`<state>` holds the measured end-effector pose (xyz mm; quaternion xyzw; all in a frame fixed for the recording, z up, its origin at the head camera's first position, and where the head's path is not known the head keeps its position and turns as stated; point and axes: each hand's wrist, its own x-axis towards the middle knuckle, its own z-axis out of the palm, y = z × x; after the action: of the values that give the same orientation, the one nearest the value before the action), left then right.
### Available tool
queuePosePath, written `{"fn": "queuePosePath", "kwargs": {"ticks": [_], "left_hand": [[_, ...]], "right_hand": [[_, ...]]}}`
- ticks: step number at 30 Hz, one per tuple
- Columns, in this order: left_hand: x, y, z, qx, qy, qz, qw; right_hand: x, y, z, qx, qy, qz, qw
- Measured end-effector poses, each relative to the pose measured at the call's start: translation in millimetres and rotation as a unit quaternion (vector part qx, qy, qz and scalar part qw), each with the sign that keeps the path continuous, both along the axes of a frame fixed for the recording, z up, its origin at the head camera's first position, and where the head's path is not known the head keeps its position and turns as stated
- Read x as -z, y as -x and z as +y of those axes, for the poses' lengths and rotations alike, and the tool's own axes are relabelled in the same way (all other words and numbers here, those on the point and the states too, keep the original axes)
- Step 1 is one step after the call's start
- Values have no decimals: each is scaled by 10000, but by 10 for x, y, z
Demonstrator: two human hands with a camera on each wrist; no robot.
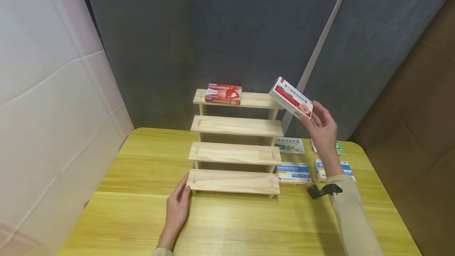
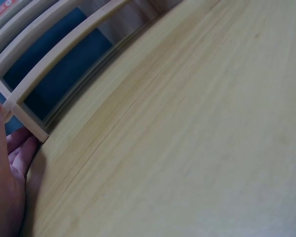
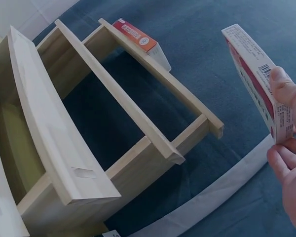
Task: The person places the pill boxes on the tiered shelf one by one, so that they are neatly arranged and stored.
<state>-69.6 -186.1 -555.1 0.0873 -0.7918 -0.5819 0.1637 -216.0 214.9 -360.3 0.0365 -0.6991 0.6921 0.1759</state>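
Note:
A wooden four-tier display stand rises in steps on the table. My left hand holds the left end of its lowest step; in the left wrist view some fingers reach behind the stand's leg. At the right of the top step, my right hand pinches one end of a white and red medicine box and keeps it tilted in the air. The right wrist view shows this medicine box apart from the stand. A red medicine box lies on the left part of the top step.
Right of the stand, on the table, lie a green and white box, a blue and white box, another blue and white box and a partly hidden green box. A grey curtain hangs behind.

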Motion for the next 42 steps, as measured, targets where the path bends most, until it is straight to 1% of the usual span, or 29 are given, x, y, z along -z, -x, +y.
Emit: {"fn": "queuePosePath", "kwargs": {"ticks": [2, 7, 12, 15, 16, 18, 21, 23, 26, 27, 28, 30, 32, 33, 34, 35, 37, 39, 40, 42], "left_hand": [[5, -7, -2, -25, -35, 1, 10000], [21, -9, -8, -6, -174, 37, 9998], [20, 6, -7, 31, -257, 25, 9997], [-23, -4, 11, -4, -286, 14, 9996], [-51, -13, 22, -14, -315, 2, 9995], [-141, -46, 46, 0, -328, 15, 9995], [-207, -66, 64, -8, -373, -36, 9993], [-183, -60, 55, -12, -301, -36, 9995], [-58, -15, 18, -7, -322, -8, 9995], [-30, -6, 10, -4, -316, 12, 9995], [-30, -4, 9, -10, -330, -18, 9995], [-116, -28, 23, 9, -379, -36, 9993], [-224, -61, 46, -6, -356, -82, 9993], [-277, -77, 58, -12, -310, -104, 9995], [-279, -79, 58, -28, -305, -115, 9995], [-259, -77, 52, -23, -297, -67, 9995], [-150, -45, 26, -50, -282, -60, 9996], [-30, -11, -2, -60, -272, -13, 9996], [22, 3, -16, -68, -269, -6, 9996], [40, 6, -26, -52, -210, 23, 9998]], "right_hand": [[-16, 45, -9, -48, -112, -3, 9999], [-60, 147, -16, -167, -627, -59, 9979], [-122, 234, -38, -342, -1098, 80, 9933], [-162, 295, -50, -480, -1289, 196, 9903], [-173, 320, -49, -526, -1360, 222, 9891], [-193, 360, -47, -610, -1481, 245, 9868], [-206, 414, -32, -726, -1689, 225, 9827], [-204, 439, -21, -790, -1787, 185, 9806], [-199, 473, -13, -886, -1889, 154, 9779], [-196, 484, -14, -923, -1930, 161, 9767], [-194, 495, -18, -964, -1961, 165, 9757], [-198, 513, -35, -1046, -2025, 197, 9735], [-273, 465, -96, -1105, -2150, 185, 9702], [-285, 470, -114, -1139, -2174, 200, 9692], [-295, 478, -129, -1156, -2219, 212, 9680], [-302, 487, -141, -1175, -2244, 224, 9671], [-304, 513, -155, -1189, -2325, 247, 9650], [-231, 608, -124, -1207, -2353, 315, 9639], [-219, 626, -118, -1205, -2387, 325, 9630], [-206, 653, -117, -1215, -2438, 352, 9615]]}}
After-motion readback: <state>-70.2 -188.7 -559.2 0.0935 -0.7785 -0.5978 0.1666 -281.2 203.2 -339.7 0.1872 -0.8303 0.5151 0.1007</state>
